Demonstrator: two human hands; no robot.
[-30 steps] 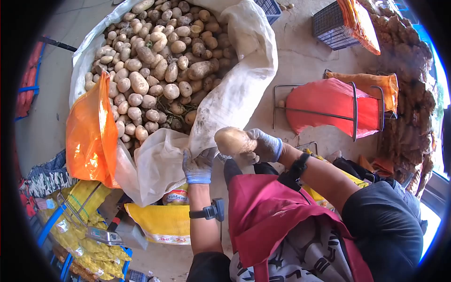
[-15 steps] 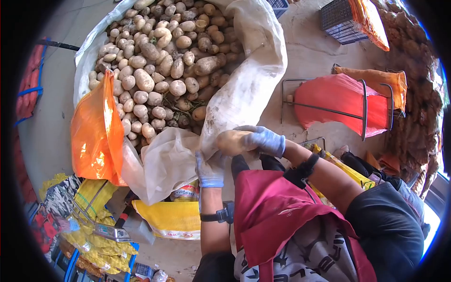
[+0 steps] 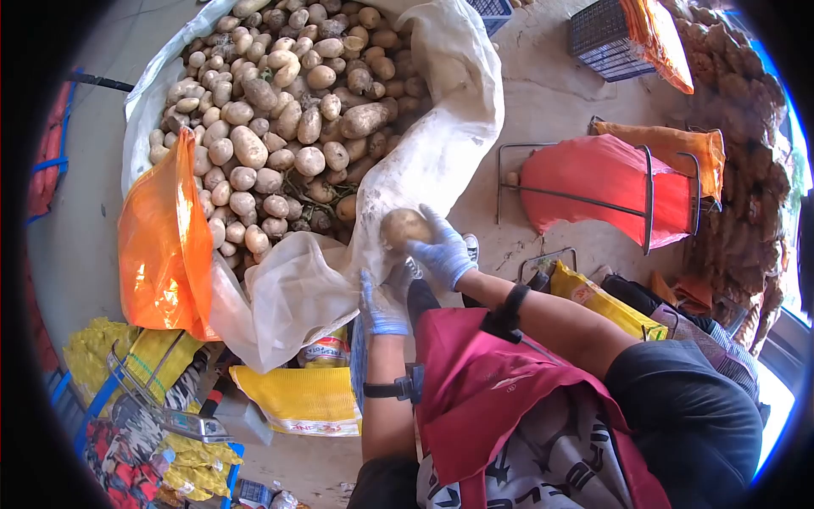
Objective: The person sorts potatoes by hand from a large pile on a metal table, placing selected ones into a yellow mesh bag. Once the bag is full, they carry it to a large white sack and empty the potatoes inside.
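A large potato (image 3: 404,229) is in my right hand (image 3: 445,251), whose light blue glove grips it from the right. It is held over the folded rim of a big white sack (image 3: 454,110). Below it, my gloved left hand (image 3: 381,309) has its fingers apart and holds nothing that I can see. That hand is beside the sack's loose, sheer white flap (image 3: 292,293). Many potatoes (image 3: 249,147) of mixed sizes fill the sack, with some dry stems among them.
An orange mesh bag (image 3: 161,246) leans on the sack's left side. Near my left forearm is a yellow potato bag (image 3: 297,399). To the right, a red mesh bag (image 3: 585,187) hangs on a metal frame. A dark crate (image 3: 602,42) stands behind.
My right hand has moved up with the potato, away from my left hand. The left hand has stayed nearly in place, its fingers more spread. The view has shifted slightly.
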